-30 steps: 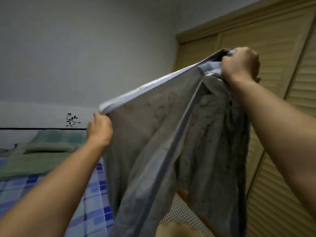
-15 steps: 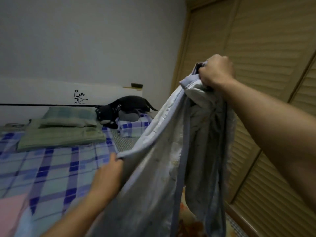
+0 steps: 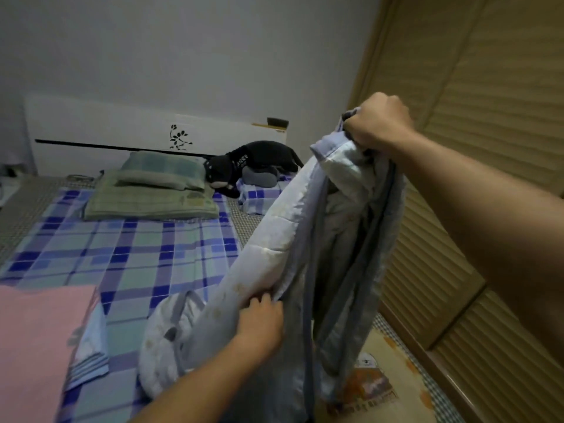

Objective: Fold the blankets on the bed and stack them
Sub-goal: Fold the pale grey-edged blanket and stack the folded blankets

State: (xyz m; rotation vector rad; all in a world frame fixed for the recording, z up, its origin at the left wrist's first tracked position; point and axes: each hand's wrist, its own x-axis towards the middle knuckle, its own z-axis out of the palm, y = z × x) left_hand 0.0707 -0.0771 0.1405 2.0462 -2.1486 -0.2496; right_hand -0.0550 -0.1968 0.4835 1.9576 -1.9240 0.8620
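Note:
A pale blue quilted blanket [image 3: 283, 239] hangs doubled over the bed's right side. My right hand [image 3: 377, 122] is raised high and grips its bunched top corners. My left hand [image 3: 261, 319] is low, with its fingers pinching the blanket's folded edge about halfway down. The blanket's lower part rests crumpled on the plaid bed sheet [image 3: 128, 257]. At the lower left a folded pink blanket [image 3: 33, 346] lies on top of a folded blue striped one [image 3: 88, 352].
Green pillows [image 3: 152, 193] and a black plush toy [image 3: 244, 166] lie by the white headboard [image 3: 122, 132]. Louvered wooden wardrobe doors [image 3: 488, 148] stand close on the right. A patterned beige blanket [image 3: 381, 386] lies under the hanging one.
My left hand has slid down from the blanket's top edge to halfway down the fold. My right hand has come lower. The view has tilted down onto the bed.

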